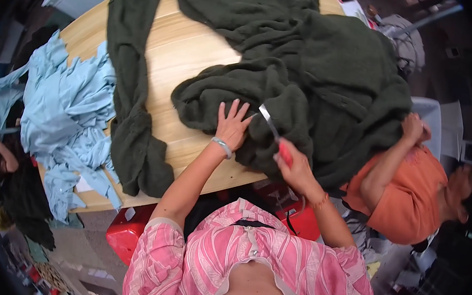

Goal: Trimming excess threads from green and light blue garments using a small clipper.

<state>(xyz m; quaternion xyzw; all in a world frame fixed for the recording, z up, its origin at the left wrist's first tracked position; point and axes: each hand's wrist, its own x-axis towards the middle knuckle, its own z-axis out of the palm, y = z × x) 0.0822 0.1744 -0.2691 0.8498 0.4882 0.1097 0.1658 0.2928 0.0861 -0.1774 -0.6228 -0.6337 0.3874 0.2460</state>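
A large dark green fleecy cloth [322, 65] lies bunched over a light wooden table [182, 53]. My left hand [232, 126] presses flat on a fold of it, fingers spread, a bracelet on the wrist. My right hand [296, 167] grips red-handled scissors [274, 133], whose metal blades point up and left into the cloth beside my left hand.
A heap of pale blue fabric pieces [65, 115] covers the table's left end. A long strip of the green cloth [132, 110] runs down the table. A person in an orange top [412, 191] at the right holds the cloth's edge. Red crates [127, 239] sit below.
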